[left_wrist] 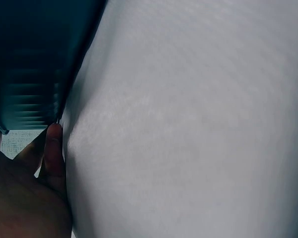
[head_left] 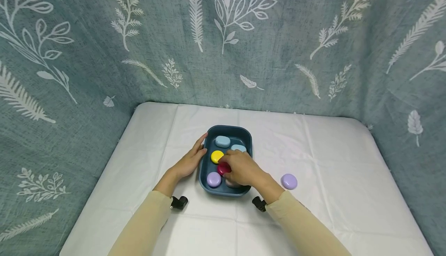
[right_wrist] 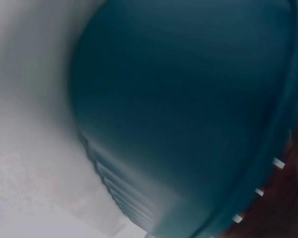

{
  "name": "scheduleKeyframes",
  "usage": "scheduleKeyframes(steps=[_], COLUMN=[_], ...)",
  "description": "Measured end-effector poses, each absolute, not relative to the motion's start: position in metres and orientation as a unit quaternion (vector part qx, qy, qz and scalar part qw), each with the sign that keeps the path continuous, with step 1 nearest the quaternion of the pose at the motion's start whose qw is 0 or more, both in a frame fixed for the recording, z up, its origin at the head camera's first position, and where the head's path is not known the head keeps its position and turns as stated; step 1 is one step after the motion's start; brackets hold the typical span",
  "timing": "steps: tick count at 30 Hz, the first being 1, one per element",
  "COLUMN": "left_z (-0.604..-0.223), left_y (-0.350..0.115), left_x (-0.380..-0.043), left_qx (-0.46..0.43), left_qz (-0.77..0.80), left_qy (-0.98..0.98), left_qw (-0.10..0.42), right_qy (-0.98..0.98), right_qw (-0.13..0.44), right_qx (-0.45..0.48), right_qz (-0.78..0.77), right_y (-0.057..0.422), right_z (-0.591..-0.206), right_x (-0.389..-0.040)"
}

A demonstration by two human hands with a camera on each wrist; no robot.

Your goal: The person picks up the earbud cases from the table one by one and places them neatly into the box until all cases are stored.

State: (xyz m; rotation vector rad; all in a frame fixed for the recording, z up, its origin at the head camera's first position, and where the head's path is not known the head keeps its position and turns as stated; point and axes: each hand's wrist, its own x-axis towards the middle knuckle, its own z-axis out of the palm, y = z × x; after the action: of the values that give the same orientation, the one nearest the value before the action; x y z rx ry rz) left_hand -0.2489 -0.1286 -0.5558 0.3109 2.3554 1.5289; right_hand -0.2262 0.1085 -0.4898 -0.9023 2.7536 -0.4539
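A dark teal tray (head_left: 202,170) lies on the table with several glossy, rounded pieces in it. My right hand (head_left: 245,169) reaches into the tray and pinches a dark red round piece (head_left: 224,168) between fingers and thumb. Against the tray's left outer side, my left hand (head_left: 186,164) rests with its fingers extended. Beside the red piece are a yellow round piece (head_left: 216,156) and a lilac round piece (head_left: 214,179). Two light blue pieces (head_left: 222,141) are farther back. A pale pinkish piece (head_left: 231,184) is partly hidden under my right hand.
Another lilac round piece (head_left: 289,181) lies on the white-covered table (head_left: 334,163), right of the tray. Patterned grey-green cloth (head_left: 209,74) hangs behind and at the sides. Both wrist views show mostly the tray's outer wall (right_wrist: 179,99) and table.
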Motion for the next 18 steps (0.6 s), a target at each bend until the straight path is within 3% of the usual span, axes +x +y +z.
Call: scheduleKeyframes(steps=[18], left_z=[-0.557], left_y=[-0.128], left_x=[-0.25], left_qx=[0.111], left_qz=[0.543], left_qy=[0.817], left_qw=[0.156], right_qy=[0.932], right_qw=[0.08], right_qx=[-0.292], right_qz=[-0.199], right_y=[0.142], right_z=[-0.467], right_x=[-0.219])
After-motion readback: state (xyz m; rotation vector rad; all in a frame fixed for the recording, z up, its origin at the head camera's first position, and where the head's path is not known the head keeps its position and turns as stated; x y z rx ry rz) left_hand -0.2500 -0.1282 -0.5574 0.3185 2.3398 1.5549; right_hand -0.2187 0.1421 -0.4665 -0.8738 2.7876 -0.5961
